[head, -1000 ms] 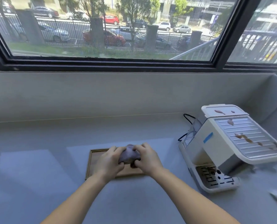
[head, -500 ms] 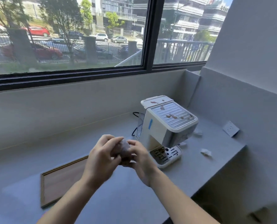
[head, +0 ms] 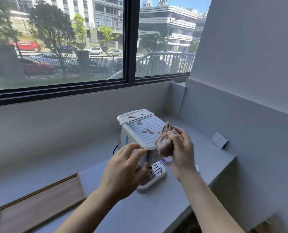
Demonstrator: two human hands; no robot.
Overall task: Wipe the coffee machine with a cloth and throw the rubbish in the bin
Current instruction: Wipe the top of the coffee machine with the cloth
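Machine: a white coffee machine is seen upright on the grey counter, towards its right end and short of the front edge.
Top plate: brown stains are shown on the ribbed top and on the lid behind it.
Drip tray: the slotted drip tray is set at the machine's base, facing the front edge.
Cloth: a bunched brownish cloth is held against the right front edge of the top plate.
Right hand: the right hand is closed round the cloth, with fingers and thumb curled about it.
Left hand: the left hand is raised before the machine's front left corner, its fingers loosely bent and nothing held; contact with the machine cannot be told.
Tray: a wooden tray is laid flat at the lower left, well apart from the machine.
Open room: bare counter is left between tray and machine, behind the machine up to the back wall, and to its right up to the side wall.
Socket: a white socket is fixed on the side wall, right of the hands.
Window: a dark-framed window is set above the back wall.
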